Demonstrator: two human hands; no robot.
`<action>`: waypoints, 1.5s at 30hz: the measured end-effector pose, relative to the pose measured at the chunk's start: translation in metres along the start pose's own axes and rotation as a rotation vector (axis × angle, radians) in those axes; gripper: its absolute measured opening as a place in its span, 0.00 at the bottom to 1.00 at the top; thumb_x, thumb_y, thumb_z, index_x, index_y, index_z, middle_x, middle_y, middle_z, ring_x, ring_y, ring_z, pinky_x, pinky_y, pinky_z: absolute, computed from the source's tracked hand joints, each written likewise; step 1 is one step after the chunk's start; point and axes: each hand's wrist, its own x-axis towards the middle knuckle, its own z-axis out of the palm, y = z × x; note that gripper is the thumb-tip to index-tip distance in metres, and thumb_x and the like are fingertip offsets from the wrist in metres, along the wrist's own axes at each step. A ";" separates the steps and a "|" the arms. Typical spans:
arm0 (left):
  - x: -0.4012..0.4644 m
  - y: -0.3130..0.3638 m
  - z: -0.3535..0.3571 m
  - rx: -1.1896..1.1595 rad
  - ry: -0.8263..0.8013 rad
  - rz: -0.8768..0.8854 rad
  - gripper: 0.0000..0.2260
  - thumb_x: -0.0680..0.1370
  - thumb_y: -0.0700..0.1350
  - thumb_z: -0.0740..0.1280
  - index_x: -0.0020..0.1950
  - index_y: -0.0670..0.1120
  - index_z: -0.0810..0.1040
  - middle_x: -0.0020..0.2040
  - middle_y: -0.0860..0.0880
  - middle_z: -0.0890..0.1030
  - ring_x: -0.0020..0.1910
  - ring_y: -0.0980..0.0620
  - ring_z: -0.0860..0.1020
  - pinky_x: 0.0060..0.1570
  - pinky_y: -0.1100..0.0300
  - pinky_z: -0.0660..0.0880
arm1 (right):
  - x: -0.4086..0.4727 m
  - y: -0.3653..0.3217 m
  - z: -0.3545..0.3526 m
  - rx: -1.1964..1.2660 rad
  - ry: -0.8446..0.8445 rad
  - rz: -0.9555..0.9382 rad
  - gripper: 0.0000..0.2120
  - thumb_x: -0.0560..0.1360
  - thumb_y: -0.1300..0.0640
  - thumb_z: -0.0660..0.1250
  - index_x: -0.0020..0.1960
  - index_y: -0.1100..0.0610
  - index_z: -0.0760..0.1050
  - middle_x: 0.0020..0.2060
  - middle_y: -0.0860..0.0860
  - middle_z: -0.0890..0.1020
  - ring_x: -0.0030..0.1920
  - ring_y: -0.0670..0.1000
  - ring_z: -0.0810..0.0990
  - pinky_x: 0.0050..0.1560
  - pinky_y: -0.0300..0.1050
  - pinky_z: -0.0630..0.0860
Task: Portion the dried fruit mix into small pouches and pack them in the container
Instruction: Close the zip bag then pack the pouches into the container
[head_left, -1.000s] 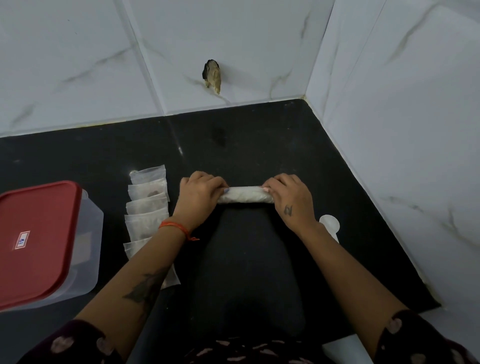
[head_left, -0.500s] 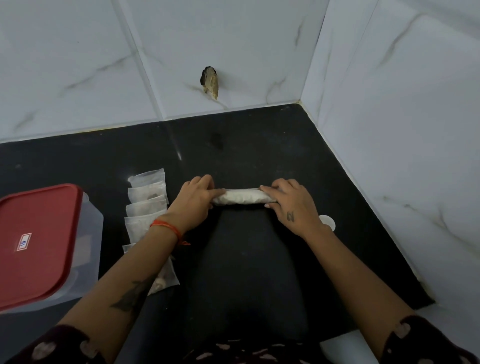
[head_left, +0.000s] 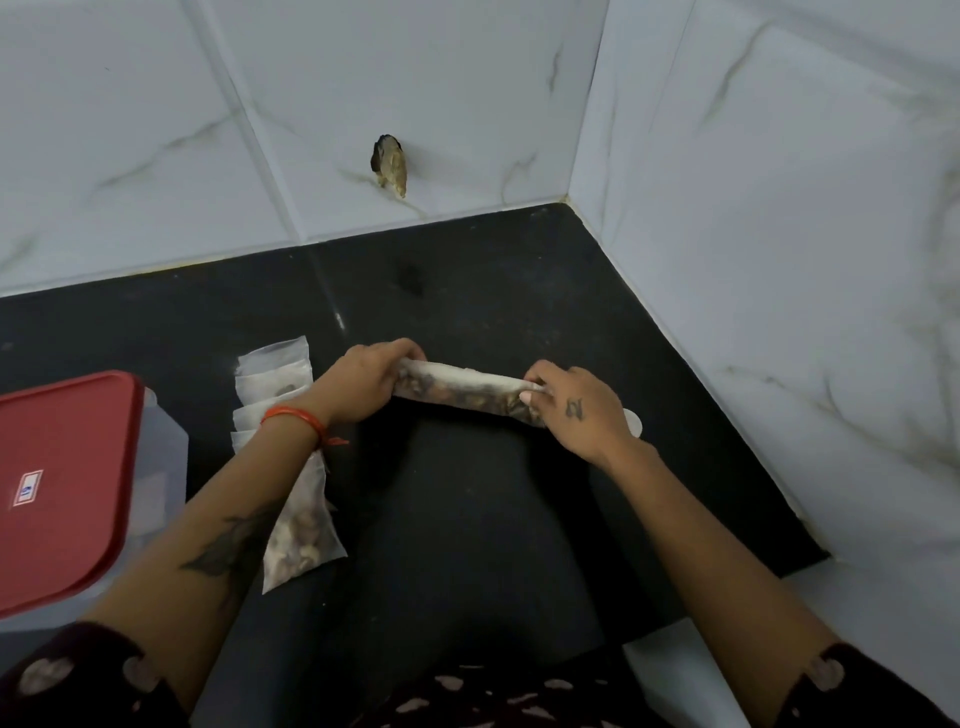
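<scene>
A person's two hands grip a rolled bag (head_left: 465, 391) of dried fruit mix at the centre of the frame, above a black counter (head_left: 519, 291). The left hand (head_left: 371, 376) is closed around the bag's left end, and the right hand (head_left: 576, 410) pinches its right end with the fingers (head_left: 535, 387) curled over the top. The bag runs left to right and slopes down slightly toward the right; dark and tan pieces show through the clear underside of the roll. Whether it touches the counter cannot be told.

Left of centre, a column of small filled pouches (head_left: 275, 379) lies on the counter, overlapping one another and partly hidden under the left forearm. The nearest pouch (head_left: 304, 530), at lower left of centre, shows pale nuts and fruit through its plastic.

At the left edge stands a clear container (head_left: 166, 467) with a red lid (head_left: 62, 483) on it that bears a small white label. An orange thread band (head_left: 296, 418) circles the left wrist.

A small white round object (head_left: 635, 420) peeks out just behind the right hand; what it is cannot be told. White marble-look tiles (head_left: 779, 260) line the walls at top and right.
</scene>
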 end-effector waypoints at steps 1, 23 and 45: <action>0.001 0.003 -0.003 -0.032 -0.027 -0.005 0.14 0.78 0.35 0.58 0.61 0.47 0.73 0.53 0.46 0.77 0.52 0.47 0.75 0.52 0.56 0.71 | -0.006 0.001 -0.002 0.056 -0.014 0.035 0.09 0.80 0.49 0.57 0.56 0.50 0.73 0.46 0.51 0.78 0.47 0.51 0.75 0.43 0.45 0.68; 0.061 0.077 0.054 -0.395 0.110 -0.039 0.09 0.72 0.51 0.73 0.44 0.45 0.81 0.40 0.50 0.79 0.40 0.59 0.74 0.38 0.73 0.68 | -0.127 0.030 0.033 0.161 0.342 0.362 0.12 0.80 0.56 0.56 0.47 0.58 0.77 0.41 0.52 0.79 0.42 0.53 0.77 0.44 0.49 0.73; 0.072 0.073 0.077 0.058 0.201 0.322 0.10 0.78 0.45 0.65 0.52 0.39 0.81 0.47 0.38 0.71 0.43 0.46 0.69 0.43 0.56 0.66 | -0.142 0.019 0.066 -0.152 0.557 0.202 0.13 0.76 0.53 0.56 0.40 0.56 0.76 0.31 0.51 0.76 0.29 0.51 0.76 0.24 0.41 0.70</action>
